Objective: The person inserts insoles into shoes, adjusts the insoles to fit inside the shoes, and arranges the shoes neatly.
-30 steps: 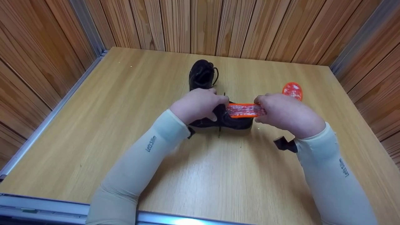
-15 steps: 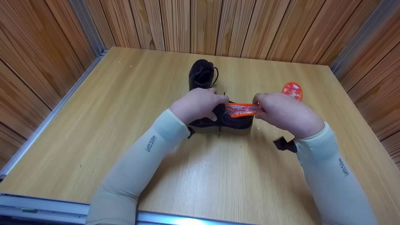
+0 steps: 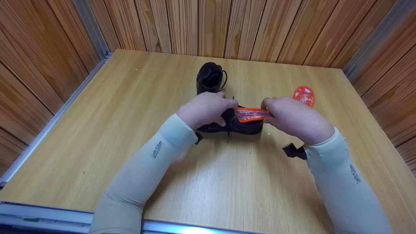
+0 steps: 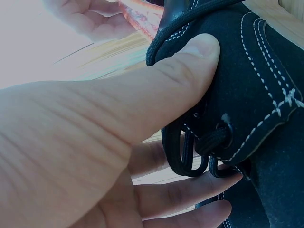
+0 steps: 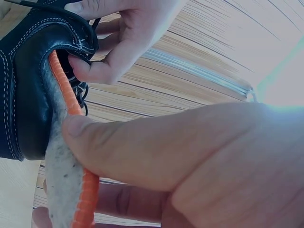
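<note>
Insole (image 3: 248,114), edged in orange and mottled red and white, buckled lengthwise, with one end inside the opening of a black shoe (image 3: 247,129) and the other projecting to the right. Pale grey and speckled on its opposite face, as seen from the right wrist. Pinched at the projecting end by the right hand (image 3: 295,117), with thumb at the orange edge and fingers on the other side. Around the inserted end, the black shoe, white-stitched, crosswise on the table (image 3: 227,182). Gripped at the laced part by the left hand (image 3: 206,109), with thumb pressed on the upper and fingers behind the lace (image 4: 212,140). Directly beyond the left hand, and partly hidden by it, a second shoe (image 3: 208,78), also black. Beyond the right hand, on the table, a second insole (image 3: 304,94) of matching pattern. On both forearms, pale sleeves (image 3: 156,162) with printed lettering. Behind and beside the table, wood-grain panels (image 3: 214,26).
</note>
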Tool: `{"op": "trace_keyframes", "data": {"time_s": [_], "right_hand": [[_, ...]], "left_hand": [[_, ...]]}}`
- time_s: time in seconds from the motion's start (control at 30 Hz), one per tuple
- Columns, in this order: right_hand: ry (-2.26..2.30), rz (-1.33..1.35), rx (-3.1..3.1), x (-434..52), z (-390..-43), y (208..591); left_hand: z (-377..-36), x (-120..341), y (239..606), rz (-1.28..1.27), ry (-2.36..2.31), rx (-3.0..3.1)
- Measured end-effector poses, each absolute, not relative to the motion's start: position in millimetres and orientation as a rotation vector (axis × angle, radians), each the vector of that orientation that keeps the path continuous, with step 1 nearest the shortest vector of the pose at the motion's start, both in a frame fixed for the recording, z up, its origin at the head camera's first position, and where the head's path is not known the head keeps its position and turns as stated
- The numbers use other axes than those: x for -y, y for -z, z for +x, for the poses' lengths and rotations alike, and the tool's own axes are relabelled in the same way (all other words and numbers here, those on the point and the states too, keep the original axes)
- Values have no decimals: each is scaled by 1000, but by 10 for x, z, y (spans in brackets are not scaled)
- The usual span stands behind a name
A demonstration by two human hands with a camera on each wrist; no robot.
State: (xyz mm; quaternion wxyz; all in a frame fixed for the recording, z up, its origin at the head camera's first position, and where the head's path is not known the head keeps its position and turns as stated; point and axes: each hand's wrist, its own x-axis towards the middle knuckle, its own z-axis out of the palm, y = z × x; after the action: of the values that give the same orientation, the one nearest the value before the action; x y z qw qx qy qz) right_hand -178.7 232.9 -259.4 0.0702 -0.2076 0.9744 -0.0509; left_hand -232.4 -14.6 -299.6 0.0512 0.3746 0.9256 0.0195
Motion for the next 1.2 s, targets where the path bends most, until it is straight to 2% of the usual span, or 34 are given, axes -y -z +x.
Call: {"op": "trace_keyframes", "data": {"time_s": [0.53,1.2], "right_hand": [[149,-672,-2929,-2321,-1794,2625],[117,-605,-2911,-2373,-1806,2578]], "left_hand": [[-2328,154,3004,1173,-53,-2826],[-2315,148,3006,1135,-72,-2831]]}}
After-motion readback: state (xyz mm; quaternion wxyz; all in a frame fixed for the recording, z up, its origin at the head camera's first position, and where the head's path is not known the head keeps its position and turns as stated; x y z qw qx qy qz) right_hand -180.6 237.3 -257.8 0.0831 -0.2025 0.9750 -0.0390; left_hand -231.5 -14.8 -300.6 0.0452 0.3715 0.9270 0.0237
